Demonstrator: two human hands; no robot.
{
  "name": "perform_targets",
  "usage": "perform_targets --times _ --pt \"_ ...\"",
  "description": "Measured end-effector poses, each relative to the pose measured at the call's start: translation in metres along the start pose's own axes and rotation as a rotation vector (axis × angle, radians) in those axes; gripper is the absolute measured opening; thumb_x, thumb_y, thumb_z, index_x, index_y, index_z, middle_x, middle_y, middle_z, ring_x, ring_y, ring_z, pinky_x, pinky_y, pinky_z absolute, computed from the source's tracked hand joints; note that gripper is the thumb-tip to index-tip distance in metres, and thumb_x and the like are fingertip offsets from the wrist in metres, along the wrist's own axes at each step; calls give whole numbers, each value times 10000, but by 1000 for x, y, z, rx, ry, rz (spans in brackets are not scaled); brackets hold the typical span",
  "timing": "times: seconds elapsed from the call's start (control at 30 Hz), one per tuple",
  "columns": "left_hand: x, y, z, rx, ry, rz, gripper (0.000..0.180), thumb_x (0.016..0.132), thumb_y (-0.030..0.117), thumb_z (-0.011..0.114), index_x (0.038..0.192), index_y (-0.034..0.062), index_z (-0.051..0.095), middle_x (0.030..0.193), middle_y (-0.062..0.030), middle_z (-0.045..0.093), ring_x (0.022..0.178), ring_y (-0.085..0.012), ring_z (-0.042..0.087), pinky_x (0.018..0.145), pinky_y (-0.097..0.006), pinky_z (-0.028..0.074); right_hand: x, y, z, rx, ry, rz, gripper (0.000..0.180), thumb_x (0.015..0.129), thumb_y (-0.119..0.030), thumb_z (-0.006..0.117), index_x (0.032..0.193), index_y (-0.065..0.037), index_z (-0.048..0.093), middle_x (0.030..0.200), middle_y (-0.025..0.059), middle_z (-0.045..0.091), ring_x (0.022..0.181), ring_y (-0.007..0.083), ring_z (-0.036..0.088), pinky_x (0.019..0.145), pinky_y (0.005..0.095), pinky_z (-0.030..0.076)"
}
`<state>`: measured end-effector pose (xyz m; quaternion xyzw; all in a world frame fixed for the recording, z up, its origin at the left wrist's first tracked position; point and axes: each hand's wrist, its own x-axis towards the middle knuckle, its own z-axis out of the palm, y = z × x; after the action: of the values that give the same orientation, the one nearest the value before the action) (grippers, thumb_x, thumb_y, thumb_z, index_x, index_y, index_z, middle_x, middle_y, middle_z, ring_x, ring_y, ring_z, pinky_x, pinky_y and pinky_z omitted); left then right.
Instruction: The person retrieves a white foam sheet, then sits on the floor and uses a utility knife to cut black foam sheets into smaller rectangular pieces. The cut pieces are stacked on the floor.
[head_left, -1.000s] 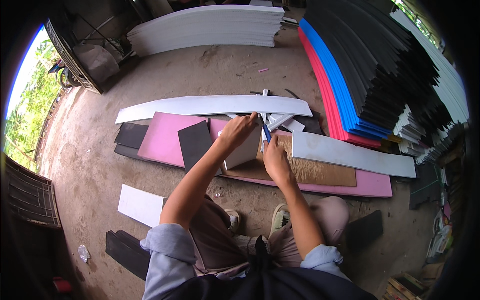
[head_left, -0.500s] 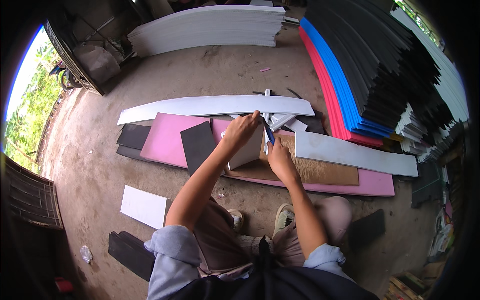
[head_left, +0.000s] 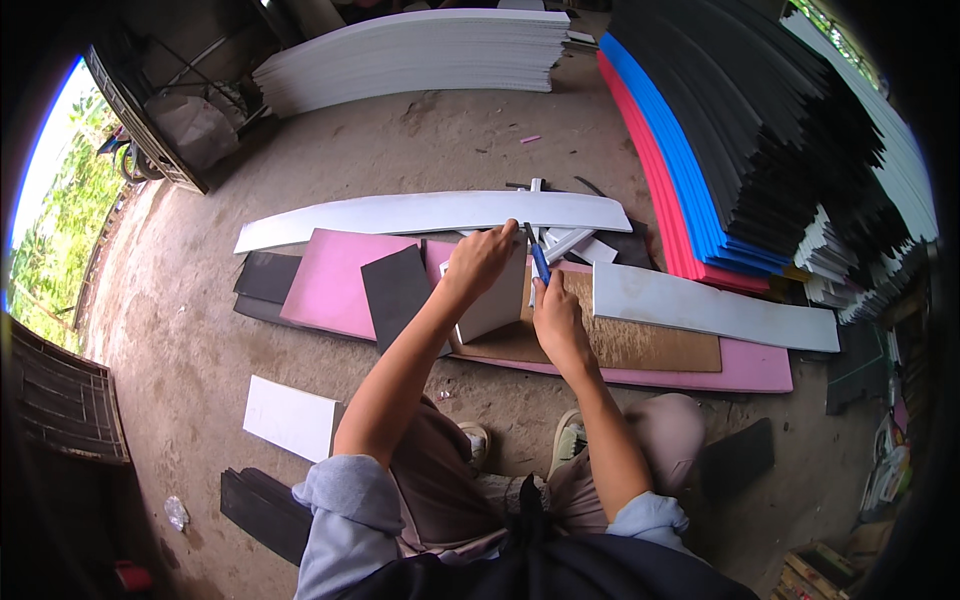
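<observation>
L hand [head_left: 482,262] pins small grey foam sheet [head_left: 492,305]; R hand [head_left: 556,318] grips blue-handled cutter [head_left: 539,262]. Keep blade upright, fingers clear.

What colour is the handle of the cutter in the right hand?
Blue handle, seen in the head view.

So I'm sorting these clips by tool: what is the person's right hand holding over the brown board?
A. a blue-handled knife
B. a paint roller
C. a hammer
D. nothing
A: the right hand grips a blue-handled knife above the brown board, while the left hand steadies a white sheet piece next to the blade.
</observation>
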<state>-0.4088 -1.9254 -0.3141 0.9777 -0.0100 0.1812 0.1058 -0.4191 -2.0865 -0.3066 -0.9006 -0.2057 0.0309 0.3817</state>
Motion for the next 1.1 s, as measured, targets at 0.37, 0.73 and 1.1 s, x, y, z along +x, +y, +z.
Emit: perform_targets --times 0.37,0.73,1.1 --pt "5 2 -3 -12 -42 -21 231 865 192 483 983 0 433 682 -172 599 647 -347 607 523 -434 471 5 11 5 -79 -92 1 334 937 -256 362 1001 64 434 713 301 575 704 459 585 552 505 484" --pt "3 -7 0 -28 -40 39 217 873 168 463 987 -15 432 667 -169 592 609 -325 608 494 -412 471 13 -3 -4 -127 -187 -34 315 914 -187 394 1003 114 420 727 323 567 724 467 583 596 498 489" --pt "3 -4 5 10 23 75 205 855 141 470 977 -16 423 662 -153 594 592 -312 614 479 -396 477 33 20 3 7 -287 1 343 874 -169 403 1037 132 414 817 360 557 823 473 567 707 509 468"
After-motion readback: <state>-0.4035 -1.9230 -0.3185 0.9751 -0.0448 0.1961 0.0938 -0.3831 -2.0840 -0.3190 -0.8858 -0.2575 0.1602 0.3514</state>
